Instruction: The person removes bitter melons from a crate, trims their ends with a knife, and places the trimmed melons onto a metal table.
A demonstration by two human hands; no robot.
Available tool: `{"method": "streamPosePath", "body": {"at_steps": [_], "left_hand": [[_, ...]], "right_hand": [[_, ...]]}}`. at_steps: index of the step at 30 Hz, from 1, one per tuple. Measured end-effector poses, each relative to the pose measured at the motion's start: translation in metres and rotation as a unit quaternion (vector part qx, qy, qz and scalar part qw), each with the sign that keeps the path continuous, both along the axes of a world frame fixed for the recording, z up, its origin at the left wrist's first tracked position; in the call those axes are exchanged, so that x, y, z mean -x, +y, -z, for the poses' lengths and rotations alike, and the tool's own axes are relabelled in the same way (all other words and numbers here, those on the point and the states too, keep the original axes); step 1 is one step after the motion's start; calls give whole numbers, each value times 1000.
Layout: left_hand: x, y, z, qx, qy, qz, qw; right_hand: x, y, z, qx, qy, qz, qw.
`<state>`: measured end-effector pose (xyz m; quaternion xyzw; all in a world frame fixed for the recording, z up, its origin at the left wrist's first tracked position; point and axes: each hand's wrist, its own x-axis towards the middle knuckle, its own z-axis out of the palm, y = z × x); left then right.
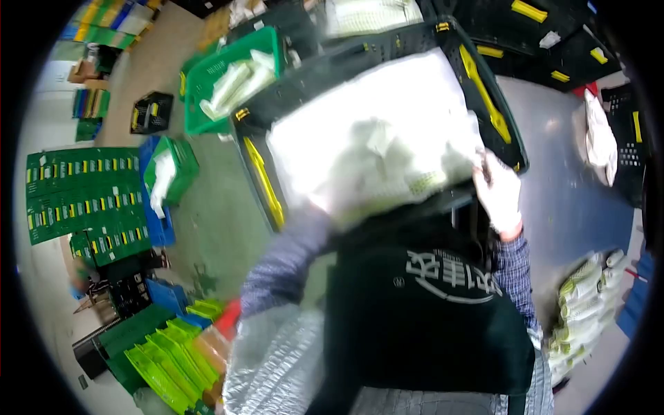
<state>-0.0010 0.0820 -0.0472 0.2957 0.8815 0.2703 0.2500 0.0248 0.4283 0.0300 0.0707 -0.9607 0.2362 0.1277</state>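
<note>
Inside a black crate [325, 81] with yellow handles, right in front of the person, lies a large white bag [366, 128], glaring under the light on its far half and greyer, with faint green print, on its near side. It covers most of the crate's floor. The right hand [499, 195] is at the bag's right edge, fingers bent; whether they pinch the bag or merely touch it, I cannot tell. The left hand [319, 202] is by the bag's near left corner, mostly lost in glare and blur, so its grip cannot be told either. Checked sleeves [513, 277] and a black apron [429, 339] with white lettering fill the near side.

Just beyond the crate's left end is a green crate [195, 114] holding white packets. The floor [225, 183] is a dull grey-green on the left and a shiny blue-grey on the right. Farther left are a small black crate [152, 113], another green crate [185, 176] with a white packet, and stacked green boxes [83, 197] with yellow marks. Lime-green baskets [169, 366] are at lower left. On the right, a heap of white and green bags [584, 304] lies near the room's edge.
</note>
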Motion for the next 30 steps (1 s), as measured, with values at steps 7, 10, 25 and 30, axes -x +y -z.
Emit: {"method": "streamPosePath", "body": {"at_steps": [7, 10, 25, 30], "left_hand": [[-27, 24, 12, 130, -164, -55, 976], [-28, 21, 37, 166, -62, -15, 984], [-12, 40, -130, -404, -107, -352, 837], [-25, 62, -133, -397, -17, -336, 854]], "right_hand": [[1, 0, 17, -25, -11, 16, 999], [4, 2, 15, -58, 11, 21, 998], [23, -19, -32, 238, -38, -45, 969], [34, -58, -105, 319, 94, -187, 924]]}}
